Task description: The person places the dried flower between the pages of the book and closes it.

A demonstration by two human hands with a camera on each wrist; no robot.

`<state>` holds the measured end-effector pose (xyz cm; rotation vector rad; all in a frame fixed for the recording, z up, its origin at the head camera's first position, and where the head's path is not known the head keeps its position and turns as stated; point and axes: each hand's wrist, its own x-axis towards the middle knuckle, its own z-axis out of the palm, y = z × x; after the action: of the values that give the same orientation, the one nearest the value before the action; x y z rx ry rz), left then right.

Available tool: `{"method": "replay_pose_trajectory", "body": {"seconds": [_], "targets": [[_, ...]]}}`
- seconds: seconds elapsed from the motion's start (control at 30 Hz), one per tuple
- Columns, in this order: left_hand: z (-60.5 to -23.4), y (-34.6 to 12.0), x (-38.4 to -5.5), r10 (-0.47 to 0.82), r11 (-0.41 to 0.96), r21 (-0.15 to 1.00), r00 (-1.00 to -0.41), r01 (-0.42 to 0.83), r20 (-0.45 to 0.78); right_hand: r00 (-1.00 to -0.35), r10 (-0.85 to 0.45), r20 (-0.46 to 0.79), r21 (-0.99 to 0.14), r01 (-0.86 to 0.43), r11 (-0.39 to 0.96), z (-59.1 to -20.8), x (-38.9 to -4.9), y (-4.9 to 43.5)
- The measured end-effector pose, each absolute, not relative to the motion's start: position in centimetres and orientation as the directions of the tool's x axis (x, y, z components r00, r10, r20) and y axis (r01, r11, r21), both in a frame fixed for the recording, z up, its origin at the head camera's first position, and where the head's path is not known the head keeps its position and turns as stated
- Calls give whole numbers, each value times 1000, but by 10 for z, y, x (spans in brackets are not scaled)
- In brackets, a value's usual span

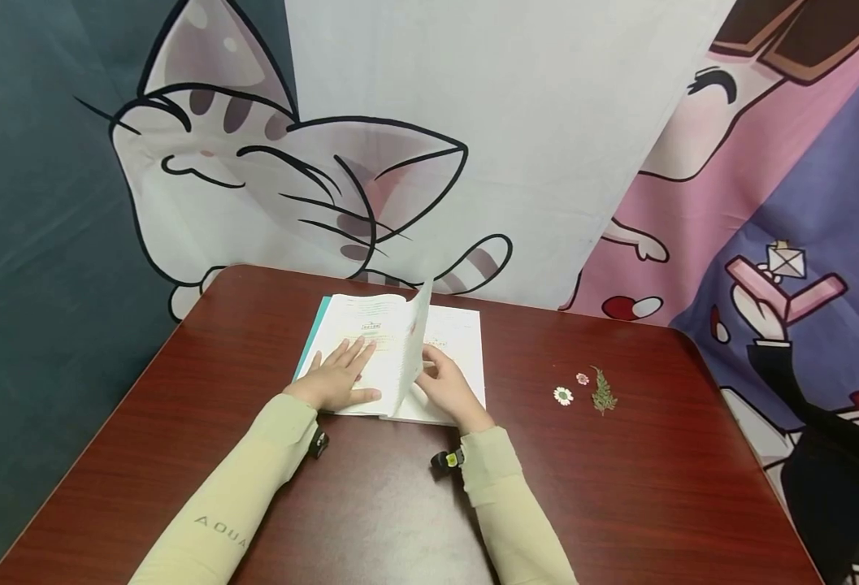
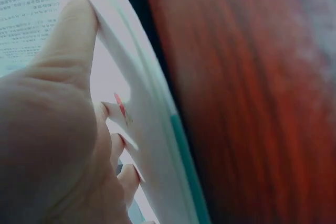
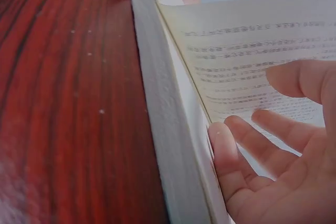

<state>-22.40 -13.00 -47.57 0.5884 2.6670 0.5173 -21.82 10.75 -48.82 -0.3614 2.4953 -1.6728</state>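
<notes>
I judge the step in hand to be the turning of a leaf. Nearest, my left fingers [image 1: 360, 361] lie spread on the left page [image 1: 359, 315], gripping nothing. Press evenly there, so that the pages beneath cannot lift. My right fingers [image 3: 258, 141] are loosely bent beside the raised leaf [image 1: 411, 349], the thumb well apart from them; I see no pinch on the paper. The book [image 1: 466, 327] rests on the counter [image 1: 583, 496], its leaf standing upright between the two pages. Support the leaf near its free edge, guide it without creasing, and confirm that it is a single sheet. Move the right sleeve [image 1: 513, 504] with care: the white flower [image 1: 563, 396], pink flower [image 1: 583, 379] and green sprig [image 1: 603, 396] lie apart from the book, to its right.

Limits of view: both sleeves are cut off at the lower border. My left palm covers some print; my right fingers and the leaf obscure part of the right page. I cannot tell whether the red mark [image 2: 121, 106] is printed or loose. The text is too small to read. Farthest, the patterned cloth [image 1: 546, 122] runs out of frame.
</notes>
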Motion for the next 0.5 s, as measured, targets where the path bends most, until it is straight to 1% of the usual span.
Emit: {"method": "replay_pose_trajectory", "body": {"seconds": [0.17, 0.33, 0.43, 0.5], "targets": [[-475, -136, -228, 489, 813, 465, -844, 350, -221, -952, -303, 35, -884, -171, 436, -490, -216, 105], [-476, -147, -233, 524, 749, 532, -844, 393, -115, -942, -335, 36, -845, -207, 493, -492, -216, 105], [-478, -156, -236, 517, 724, 552, -856, 414, -35, -932, -360, 46, -834, -234, 500, -493, -216, 105], [-480, -162, -237, 482, 726, 560, -876, 399, 0, -924, -378, 52, -823, -254, 508, -493, -216, 105]]}}
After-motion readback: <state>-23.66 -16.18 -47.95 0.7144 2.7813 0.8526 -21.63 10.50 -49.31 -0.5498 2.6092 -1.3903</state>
